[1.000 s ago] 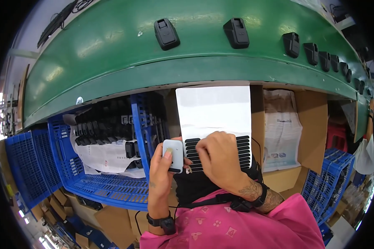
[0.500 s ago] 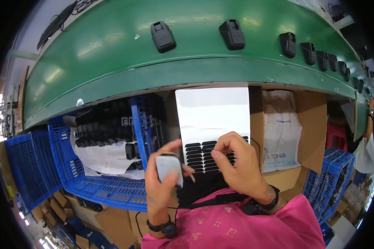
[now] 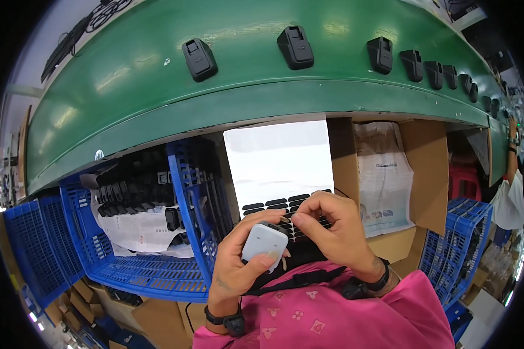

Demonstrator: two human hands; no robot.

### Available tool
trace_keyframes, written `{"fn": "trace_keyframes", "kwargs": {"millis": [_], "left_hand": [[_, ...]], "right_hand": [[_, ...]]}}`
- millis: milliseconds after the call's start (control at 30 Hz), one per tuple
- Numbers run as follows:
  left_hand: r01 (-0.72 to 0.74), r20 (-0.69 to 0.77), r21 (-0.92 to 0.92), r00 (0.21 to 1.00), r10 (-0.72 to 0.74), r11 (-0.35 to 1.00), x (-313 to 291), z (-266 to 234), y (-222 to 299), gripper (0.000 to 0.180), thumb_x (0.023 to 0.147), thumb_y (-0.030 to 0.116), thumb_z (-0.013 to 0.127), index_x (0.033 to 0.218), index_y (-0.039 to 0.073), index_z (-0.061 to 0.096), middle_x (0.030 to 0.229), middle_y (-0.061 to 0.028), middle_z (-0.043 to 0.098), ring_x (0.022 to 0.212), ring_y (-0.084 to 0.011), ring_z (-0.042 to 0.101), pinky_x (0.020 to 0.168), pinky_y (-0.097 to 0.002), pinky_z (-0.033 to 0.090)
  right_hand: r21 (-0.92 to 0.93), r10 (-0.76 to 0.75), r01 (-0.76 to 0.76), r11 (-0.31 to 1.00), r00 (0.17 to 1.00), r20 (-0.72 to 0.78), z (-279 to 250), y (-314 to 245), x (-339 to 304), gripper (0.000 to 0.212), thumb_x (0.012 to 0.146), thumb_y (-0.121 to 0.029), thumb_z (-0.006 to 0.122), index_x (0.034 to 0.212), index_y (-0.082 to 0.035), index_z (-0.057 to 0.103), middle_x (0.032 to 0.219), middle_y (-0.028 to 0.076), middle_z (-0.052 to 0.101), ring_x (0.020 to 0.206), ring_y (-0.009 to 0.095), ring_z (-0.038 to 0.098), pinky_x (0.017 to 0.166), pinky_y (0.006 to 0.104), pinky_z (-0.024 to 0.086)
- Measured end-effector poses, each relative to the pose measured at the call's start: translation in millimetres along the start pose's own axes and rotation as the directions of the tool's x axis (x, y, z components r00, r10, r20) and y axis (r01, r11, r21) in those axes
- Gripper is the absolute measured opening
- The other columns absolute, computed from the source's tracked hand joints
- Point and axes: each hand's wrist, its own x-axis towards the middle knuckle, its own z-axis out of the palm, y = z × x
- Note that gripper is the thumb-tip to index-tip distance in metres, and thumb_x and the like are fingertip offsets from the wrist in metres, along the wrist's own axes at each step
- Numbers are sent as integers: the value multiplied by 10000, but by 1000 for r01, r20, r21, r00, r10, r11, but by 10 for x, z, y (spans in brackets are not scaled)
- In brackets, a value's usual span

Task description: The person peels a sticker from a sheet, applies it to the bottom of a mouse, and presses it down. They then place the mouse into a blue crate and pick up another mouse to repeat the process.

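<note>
My left hand (image 3: 230, 264) is wrapped round a small rounded-square device (image 3: 265, 244) with a pale grey face and a black edge; the thumb lies on its face. My right hand (image 3: 340, 235) is closed in a pinch, thumb and index fingertips together close to the left fingertips. Whatever lies in that pinch is too small to make out. Beneath both hands, in my lap area, rests a white backing sheet (image 3: 279, 160) with rows of black oval stickers (image 3: 276, 203). The right hand covers part of the rows.
A green bench (image 3: 128, 110) crosses ahead, carrying several black cradle-shaped housings (image 3: 297, 47). At left stands a blue plastic crate (image 3: 140, 273) holding black parts and paper. An open cardboard box (image 3: 425, 157) lined with printed paper is at right, beside another blue crate (image 3: 463, 244).
My left hand has brought the device up and right, close to the right fingertips. The right hand stays pinched and has moved slightly. The whole view has shifted, with the bench items sliding left.
</note>
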Motion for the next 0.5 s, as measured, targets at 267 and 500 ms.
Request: {"fn": "trace_keyframes", "kwargs": {"millis": [267, 500], "left_hand": [[39, 37, 13, 999, -39, 999, 27, 69, -28, 489, 828, 203, 664, 1233, -25, 515, 1197, -130, 537, 883, -192, 642, 759, -299, 527], [83, 41, 28, 996, -84, 996, 46, 71, -15, 472, 833, 208, 654, 1220, -27, 518, 1164, -113, 551, 874, -175, 643, 754, -283, 516]], "right_hand": [[139, 112, -115, 984, 993, 24, -67, 17, 3, 67, 832, -8, 661, 864, 18, 608, 757, 5, 601, 653, 31, 529, 563, 179, 416], [99, 119, -124, 987, 992, 51, -98, 50, -13, 76, 839, -20, 663, 885, 21, 618, 746, 6, 595, 642, 39, 531, 558, 189, 428]]}}
